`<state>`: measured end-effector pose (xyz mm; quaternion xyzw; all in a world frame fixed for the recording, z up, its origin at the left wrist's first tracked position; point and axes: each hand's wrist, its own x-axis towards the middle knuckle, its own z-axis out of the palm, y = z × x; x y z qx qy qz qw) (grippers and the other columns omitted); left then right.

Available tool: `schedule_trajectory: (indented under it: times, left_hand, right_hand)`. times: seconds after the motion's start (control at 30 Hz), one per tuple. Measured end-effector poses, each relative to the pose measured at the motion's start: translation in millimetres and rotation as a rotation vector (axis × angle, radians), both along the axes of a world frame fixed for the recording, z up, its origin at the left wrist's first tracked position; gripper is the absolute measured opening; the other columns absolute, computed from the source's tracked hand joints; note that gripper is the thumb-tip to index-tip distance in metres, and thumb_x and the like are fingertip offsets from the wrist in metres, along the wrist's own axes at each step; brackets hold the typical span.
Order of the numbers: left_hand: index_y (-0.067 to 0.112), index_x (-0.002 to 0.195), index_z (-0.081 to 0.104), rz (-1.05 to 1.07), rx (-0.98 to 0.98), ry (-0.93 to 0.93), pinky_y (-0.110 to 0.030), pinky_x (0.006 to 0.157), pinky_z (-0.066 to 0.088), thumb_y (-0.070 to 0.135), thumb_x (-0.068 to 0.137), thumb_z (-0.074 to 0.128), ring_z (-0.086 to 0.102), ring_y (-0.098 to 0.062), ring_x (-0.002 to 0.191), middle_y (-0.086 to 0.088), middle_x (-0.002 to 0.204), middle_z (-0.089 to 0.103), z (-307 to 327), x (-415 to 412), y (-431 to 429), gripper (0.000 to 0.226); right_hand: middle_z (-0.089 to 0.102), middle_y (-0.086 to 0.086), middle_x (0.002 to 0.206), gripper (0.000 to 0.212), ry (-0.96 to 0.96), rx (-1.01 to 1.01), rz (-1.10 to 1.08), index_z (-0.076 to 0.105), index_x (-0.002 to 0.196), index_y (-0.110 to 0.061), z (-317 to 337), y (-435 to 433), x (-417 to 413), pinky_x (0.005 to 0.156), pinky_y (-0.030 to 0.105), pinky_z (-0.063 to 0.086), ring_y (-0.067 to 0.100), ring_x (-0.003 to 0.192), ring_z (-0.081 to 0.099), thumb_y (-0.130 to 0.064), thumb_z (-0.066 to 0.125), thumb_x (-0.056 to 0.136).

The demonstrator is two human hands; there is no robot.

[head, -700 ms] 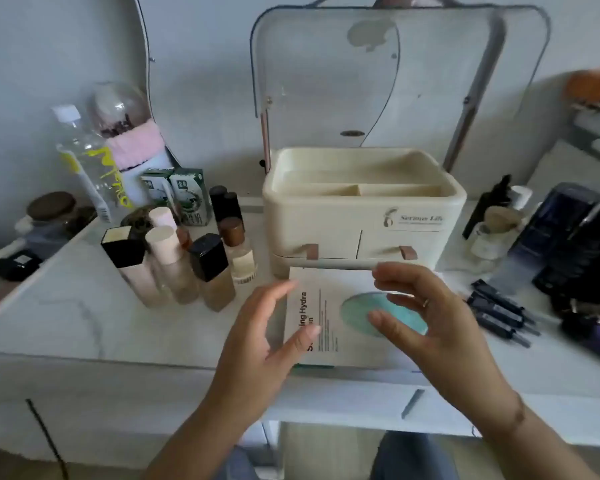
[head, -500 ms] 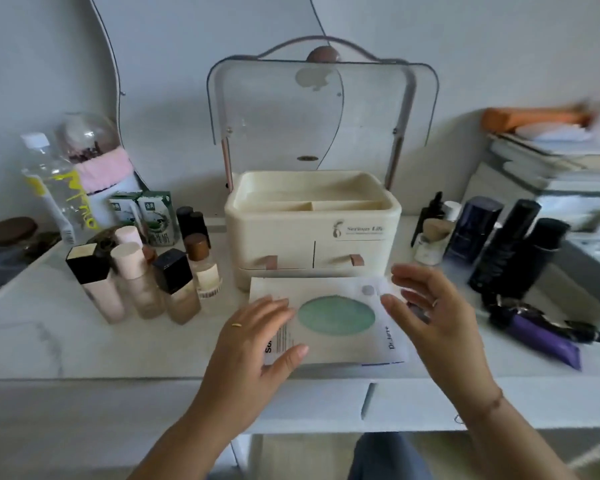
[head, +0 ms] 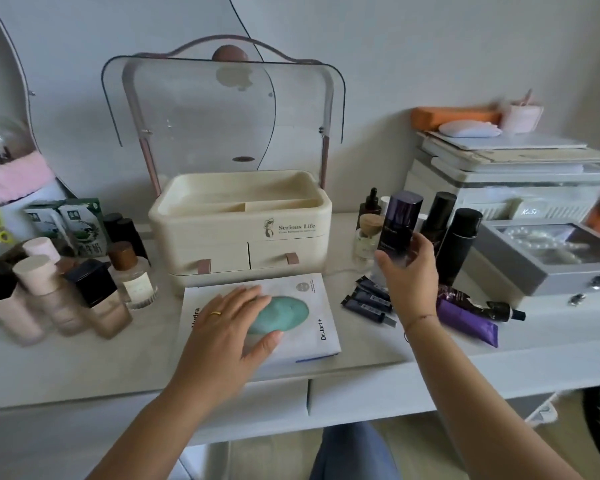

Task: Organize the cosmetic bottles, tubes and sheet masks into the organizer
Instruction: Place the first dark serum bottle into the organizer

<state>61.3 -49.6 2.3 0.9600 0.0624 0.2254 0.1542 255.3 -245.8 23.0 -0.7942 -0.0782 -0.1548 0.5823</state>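
The cream organizer [head: 222,230] stands at the table's middle with its clear lid raised and its top tray empty. A white sheet mask packet [head: 312,299] lies flat in front of it; my left hand [head: 229,327] rests flat on the packet. My right hand [head: 409,275] grips a dark purple bottle [head: 399,220] standing right of the organizer. Small dark tubes [head: 368,301] and a purple tube [head: 465,317] lie near that hand. Frosted pink bottles with dark caps [head: 56,292] stand at the left.
Black bottles [head: 459,240] and a dropper bottle [head: 369,206] stand behind my right hand. A grey jewellery box [head: 541,275] and stacked white boxes [head: 506,174] fill the right side. Green cartons [head: 80,226] and a mirror edge are at the far left.
My right hand left the sheet mask, moved right and took hold of the purple bottle. My left hand slid onto the packet and lies flat on it. The view shifted left.
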Motion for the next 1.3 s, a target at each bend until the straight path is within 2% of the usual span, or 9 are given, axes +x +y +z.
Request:
schedule_trajectory:
  times: [0.17,0.3,0.53,0.67,0.87,0.97,1.1,1.23,1.3]
  left_hand:
    - [0.020,0.125,0.060,-0.002,-0.010,0.002,-0.036,0.111,0.028,0.062,0.085,0.036,0.045,-0.013,0.131,0.007,0.139,0.051,-2,2,2,0.063]
    - [0.019,0.130,0.056,-0.014,-0.026,-0.005,-0.038,0.113,0.028,0.062,0.083,0.037,0.041,-0.014,0.134,0.007,0.142,0.047,1,1,0,0.066]
    - [0.016,0.138,0.045,0.115,-0.001,-0.311,-0.037,0.112,0.026,0.050,0.093,0.040,0.033,-0.019,0.139,-0.001,0.146,0.041,36,5,33,0.057]
    - [0.011,0.141,0.042,0.234,0.064,-0.335,-0.041,0.118,0.017,0.050,0.093,0.034,0.025,-0.023,0.143,-0.006,0.150,0.038,51,21,60,0.062]
    - [0.013,0.133,0.050,0.174,0.097,-0.405,-0.035,0.116,0.021,0.045,0.096,0.038,0.038,-0.021,0.133,-0.004,0.136,0.053,45,32,81,0.050]
    - [0.014,0.136,0.049,0.151,0.119,-0.413,-0.043,0.114,0.026,0.047,0.099,0.031,0.039,-0.020,0.134,-0.003,0.137,0.053,40,34,88,0.053]
    - [0.016,0.141,0.043,0.150,0.138,-0.413,-0.050,0.114,0.022,0.047,0.098,0.029,0.029,-0.016,0.140,-0.001,0.142,0.048,32,36,93,0.055]
    - [0.020,0.144,0.036,0.133,0.099,-0.466,-0.053,0.111,0.023,0.046,0.099,0.029,0.019,-0.017,0.145,0.001,0.148,0.036,20,40,95,0.053]
    - [0.021,0.144,0.036,0.131,0.085,-0.506,-0.057,0.108,0.029,0.043,0.098,0.034,0.019,-0.019,0.145,0.001,0.149,0.033,16,44,96,0.051]
  right_hand:
    - [0.066,0.000,0.113,0.051,0.054,0.022,-0.015,0.052,0.124,-0.018,-5,5,14,0.089,0.033,0.049,0.016,0.099,0.061,-0.027,0.071,0.077]
    - [0.068,0.001,0.108,0.046,0.018,0.002,0.012,0.057,0.119,-0.018,-3,6,17,0.088,0.032,0.050,0.016,0.096,0.063,-0.025,0.074,0.076]
    - [0.065,-0.009,0.109,0.050,-0.254,0.097,0.037,0.056,0.119,-0.023,42,15,-14,0.092,0.030,0.050,0.009,0.099,0.062,-0.030,0.076,0.074]
    - [0.067,-0.009,0.108,0.051,-0.338,0.135,0.226,0.058,0.118,-0.022,85,40,-35,0.093,0.026,0.051,0.005,0.099,0.064,-0.023,0.078,0.071]
    - [0.062,-0.025,0.098,0.050,-0.499,0.003,0.506,0.055,0.110,-0.035,112,111,-52,0.086,0.014,0.047,-0.002,0.095,0.061,-0.020,0.079,0.069]
    - [0.061,-0.031,0.093,0.049,-0.436,-0.020,0.614,0.053,0.105,-0.040,116,151,-43,0.082,0.004,0.041,-0.013,0.092,0.057,-0.019,0.079,0.069]
    - [0.068,-0.005,0.103,0.047,-0.222,-0.025,0.704,0.058,0.112,-0.020,116,200,-19,0.090,0.031,0.051,0.013,0.097,0.064,-0.014,0.079,0.070]
    - [0.066,-0.002,0.095,0.044,-0.077,0.000,0.757,0.057,0.109,-0.017,114,233,-3,0.076,0.028,0.052,0.011,0.080,0.064,-0.010,0.078,0.071]
    - [0.065,-0.001,0.090,0.045,-0.003,-0.028,0.769,0.057,0.110,-0.015,112,246,3,0.076,0.033,0.053,0.015,0.080,0.063,-0.013,0.079,0.071]
